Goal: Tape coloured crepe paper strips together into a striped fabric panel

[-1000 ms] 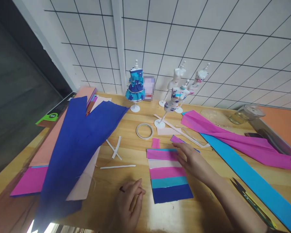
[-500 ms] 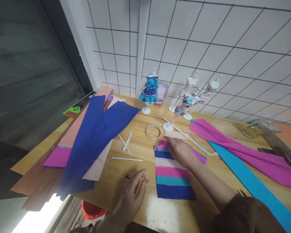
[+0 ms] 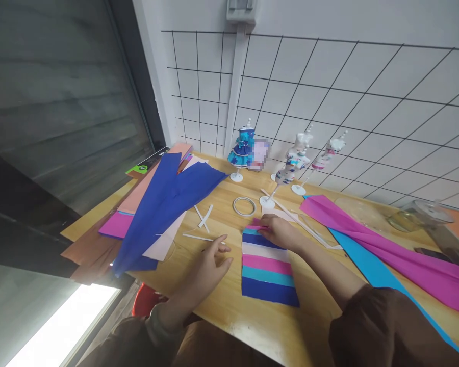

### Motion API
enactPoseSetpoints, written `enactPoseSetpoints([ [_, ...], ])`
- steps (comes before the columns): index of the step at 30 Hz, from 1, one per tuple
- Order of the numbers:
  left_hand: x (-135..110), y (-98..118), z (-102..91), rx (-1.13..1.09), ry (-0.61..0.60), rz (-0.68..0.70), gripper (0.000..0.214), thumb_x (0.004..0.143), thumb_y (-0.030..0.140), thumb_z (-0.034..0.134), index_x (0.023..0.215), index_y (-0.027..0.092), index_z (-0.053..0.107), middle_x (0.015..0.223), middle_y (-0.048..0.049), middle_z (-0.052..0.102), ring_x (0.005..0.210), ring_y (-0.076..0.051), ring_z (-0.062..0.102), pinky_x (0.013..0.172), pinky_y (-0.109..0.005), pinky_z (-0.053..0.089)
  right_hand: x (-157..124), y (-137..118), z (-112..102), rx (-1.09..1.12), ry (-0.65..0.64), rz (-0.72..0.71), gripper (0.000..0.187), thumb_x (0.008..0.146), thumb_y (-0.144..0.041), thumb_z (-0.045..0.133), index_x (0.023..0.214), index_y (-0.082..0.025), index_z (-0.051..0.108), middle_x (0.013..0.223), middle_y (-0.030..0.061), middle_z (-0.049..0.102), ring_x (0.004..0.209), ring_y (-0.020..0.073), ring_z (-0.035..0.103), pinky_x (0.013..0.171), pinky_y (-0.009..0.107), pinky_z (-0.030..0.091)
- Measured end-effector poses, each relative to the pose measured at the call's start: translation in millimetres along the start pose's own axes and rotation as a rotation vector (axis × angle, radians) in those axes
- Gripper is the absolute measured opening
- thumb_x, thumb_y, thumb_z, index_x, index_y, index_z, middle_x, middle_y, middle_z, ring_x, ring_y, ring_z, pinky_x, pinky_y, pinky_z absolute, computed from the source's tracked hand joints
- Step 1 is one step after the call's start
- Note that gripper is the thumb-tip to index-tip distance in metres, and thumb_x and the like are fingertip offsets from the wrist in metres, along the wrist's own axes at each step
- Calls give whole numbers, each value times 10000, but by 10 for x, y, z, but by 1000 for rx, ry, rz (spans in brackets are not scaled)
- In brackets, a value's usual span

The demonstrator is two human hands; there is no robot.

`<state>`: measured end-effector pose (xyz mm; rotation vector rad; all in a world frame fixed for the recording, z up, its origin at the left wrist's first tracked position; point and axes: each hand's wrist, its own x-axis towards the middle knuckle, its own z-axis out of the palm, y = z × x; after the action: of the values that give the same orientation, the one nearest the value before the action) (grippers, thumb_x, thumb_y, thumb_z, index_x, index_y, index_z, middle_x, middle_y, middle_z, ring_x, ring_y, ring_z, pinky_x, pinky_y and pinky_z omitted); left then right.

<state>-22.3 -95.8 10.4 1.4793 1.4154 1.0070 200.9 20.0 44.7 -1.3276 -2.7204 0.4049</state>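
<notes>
The single head camera is looking forward and down from close above the table [image 3: 229, 326], facing the tiled wall [image 3: 329, 92].

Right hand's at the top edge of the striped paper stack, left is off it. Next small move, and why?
Probably press the right hand down along the top edge of the striped paper stack. Its fingers already rest there on a small magenta strip, which looks only partly laid. The left hand lies loosely open on the wooden table beside the stack, free to steady its lower edge.
</notes>
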Motion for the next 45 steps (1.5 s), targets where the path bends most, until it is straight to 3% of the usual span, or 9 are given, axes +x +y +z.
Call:
enactPoseSetpoints([
  [4,149,-36,151,46,6,40,669,661,133,639,1286,176,404,1103,-97,584,1041,-195,533,922,-360,409,-222,-163,-108,27,1,-2,230,831,-197,460,958,-187,651,919,67,680,817,180,627,694,262,458],
  [10,257,-20,406,-7,-126,120,908,579,122,715,1373,204,284,1135,-89,571,1078,-226,510,943,-382,393,-596,-393,-340,58,41,30,226,854,-220,439,934,-209,650,870,54,702,753,178,639,664,270,458],
  [16,175,14,601,-101,-263,139,838,635,115,673,1375,213,291,935,-37,622,842,-161,590,791,-310,480,-963,-496,-562,62,107,53,239,824,-167,443,940,-228,643,876,31,695,729,169,628,623,274,466],
  [23,96,32,575,70,-284,240,765,629,112,659,1333,220,383,1087,-68,609,932,-183,576,834,-309,471,-1171,-544,-485,35,119,42,230,815,-162,461,935,-233,644,883,29,697,748,170,633,629,267,472],
  [28,187,-73,527,122,-315,228,699,659,108,615,1318,192,400,893,-25,656,795,-143,597,740,-251,475,-1018,-417,-356,92,121,84,261,804,-174,465,985,-227,645,960,32,692,824,179,636,692,276,482],
  [33,254,-79,521,230,-232,186,581,677,97,541,1246,200,485,688,27,587,594,-104,527,558,-190,408,-692,-180,-327,91,132,130,228,821,-218,454,925,-215,657,890,29,699,774,173,626,649,258,461],
  [38,339,-12,496,159,-274,149,604,637,63,526,1216,232,496,684,46,556,564,-80,493,508,-161,353,-374,66,-272,84,127,154,228,818,-239,475,953,-199,654,896,53,696,779,191,624,653,270,448],
  [42,416,-11,477,24,-312,-16,748,622,112,605,1326,186,362,715,29,569,612,-92,529,549,-174,389,-110,228,-140,120,59,116,243,778,-262,557,994,-208,653,963,56,693,846,200,626,718,273,451],
  [45,433,-27,473,19,-271,-96,865,645,180,634,1399,168,210,727,17,579,617,-101,522,584,-205,415,25,327,-63,156,-7,80,271,742,-271,605,1000,-208,661,974,61,694,869,208,626,746,279,450],
])
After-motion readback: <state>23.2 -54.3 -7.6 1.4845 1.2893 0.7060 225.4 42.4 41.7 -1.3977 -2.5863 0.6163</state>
